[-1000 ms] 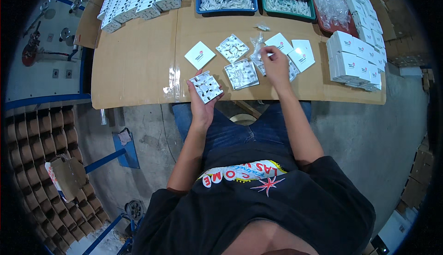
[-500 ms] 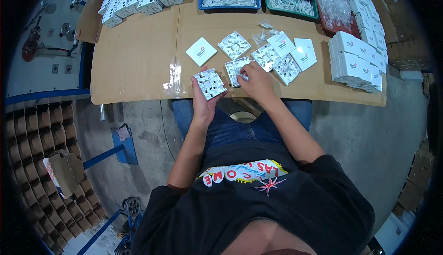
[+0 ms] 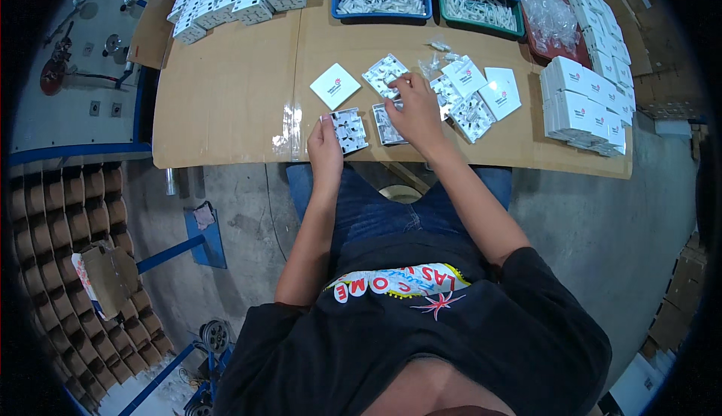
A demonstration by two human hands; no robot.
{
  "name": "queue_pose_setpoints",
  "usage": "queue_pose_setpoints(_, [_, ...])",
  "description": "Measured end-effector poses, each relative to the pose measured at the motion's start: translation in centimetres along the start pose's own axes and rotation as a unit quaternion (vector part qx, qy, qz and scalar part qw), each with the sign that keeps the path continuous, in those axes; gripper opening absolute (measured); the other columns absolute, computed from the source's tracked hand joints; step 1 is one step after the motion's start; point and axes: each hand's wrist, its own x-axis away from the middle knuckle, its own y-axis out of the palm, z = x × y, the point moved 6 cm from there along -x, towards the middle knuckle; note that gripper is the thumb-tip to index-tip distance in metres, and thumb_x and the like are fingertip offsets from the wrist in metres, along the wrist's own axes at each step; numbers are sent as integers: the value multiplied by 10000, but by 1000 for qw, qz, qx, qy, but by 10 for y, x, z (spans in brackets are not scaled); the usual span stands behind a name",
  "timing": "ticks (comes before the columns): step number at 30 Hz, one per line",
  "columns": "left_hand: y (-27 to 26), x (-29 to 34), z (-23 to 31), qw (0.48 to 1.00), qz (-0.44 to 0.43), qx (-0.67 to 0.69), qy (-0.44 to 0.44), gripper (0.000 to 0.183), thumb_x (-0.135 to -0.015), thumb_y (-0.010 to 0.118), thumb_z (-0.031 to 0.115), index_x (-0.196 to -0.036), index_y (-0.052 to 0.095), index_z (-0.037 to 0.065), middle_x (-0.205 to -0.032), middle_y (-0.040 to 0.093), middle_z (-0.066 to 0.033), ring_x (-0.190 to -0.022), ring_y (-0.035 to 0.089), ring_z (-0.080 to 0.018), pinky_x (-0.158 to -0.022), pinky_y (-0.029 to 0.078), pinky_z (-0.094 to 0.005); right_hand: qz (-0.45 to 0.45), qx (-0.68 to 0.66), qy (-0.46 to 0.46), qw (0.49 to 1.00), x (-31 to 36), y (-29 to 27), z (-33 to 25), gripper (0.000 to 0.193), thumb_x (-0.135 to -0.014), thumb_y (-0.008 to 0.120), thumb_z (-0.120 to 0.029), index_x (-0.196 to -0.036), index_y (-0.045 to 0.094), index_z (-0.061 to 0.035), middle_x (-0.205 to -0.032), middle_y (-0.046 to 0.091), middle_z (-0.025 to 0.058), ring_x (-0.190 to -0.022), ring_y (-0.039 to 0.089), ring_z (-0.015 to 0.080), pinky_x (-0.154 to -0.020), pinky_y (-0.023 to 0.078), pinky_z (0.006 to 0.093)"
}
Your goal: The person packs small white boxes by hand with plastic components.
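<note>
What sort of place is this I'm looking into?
Probably a small assembly or packing workshop: a cardboard-topped worktable carries a blue tray full of small white pieces and a neat stack of white square units at its right side.

Your tabletop (image 3: 233,85) is evenly and fairly brightly lit, apparently from above, with glare streaking the clear tape (image 3: 289,126). Your black T-shirt (image 3: 481,326) sinks into shadow, and the concrete floor (image 3: 579,213) looks dimmer. Fine detail is soft on the white square plate (image 3: 352,132) in your left hand (image 3: 326,154). Fisheye distortion bows the partitioned cardboard rack (image 3: 56,239); black vignetting swallows the corners.
</note>
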Motion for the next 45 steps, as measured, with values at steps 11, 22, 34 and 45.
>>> queue_pose_setpoints(11, [12, 1, 31, 870, 139, -404, 247, 557, -905, 709, 220, -1386, 524, 6, -1314, 495, -220, -1256, 432, -400, -1077, 354, -501, 1, 41, -69, 997, -52, 59, -39, 452, -769, 805, -285, -1128, 668, -47, -1199, 607, 180, -1121, 580, 377, -940, 474, 500])
queue_pose_setpoints(22, [-17, 13, 15, 942, 142, -226, 202, 474, -943, 657, 111, -1367, 496, -29, -1310, 501, -196, -1215, 523, -338, -1037, 433, -437, -97, 103, -43, 989, -92, 103, -81, 664, -755, 823, -351, -1293, 603, -29, -1125, 609, 208, -1117, 592, 369, -917, 527, 484])
queue_pose_setpoints(34, [73, -49, 80, 810, -22, -553, 194, 411, -882, 718, 420, -1107, 739, 77, -1074, 712, -144, -1125, 600, -323, -961, 400, -469, -114, -772, 207, 591, -55, -60, 13, 677, -1011, 373, -481, -1498, 424, -13, -1396, 567, 285, -1235, 609, 445, -974, 544, 550])
queue_pose_setpoints(45, [101, -78, 83, 866, -24, -458, 200, 219, -811, 733, 280, -796, 680, 68, -833, 721, -134, -771, 674, -274, -753, 451, -429, -56, -853, 159, 494, -38, -92, 20, 685, -1006, 391, -489, -1538, 389, -57, -1476, 459, 326, -1216, 597, 420, -961, 529, 532])
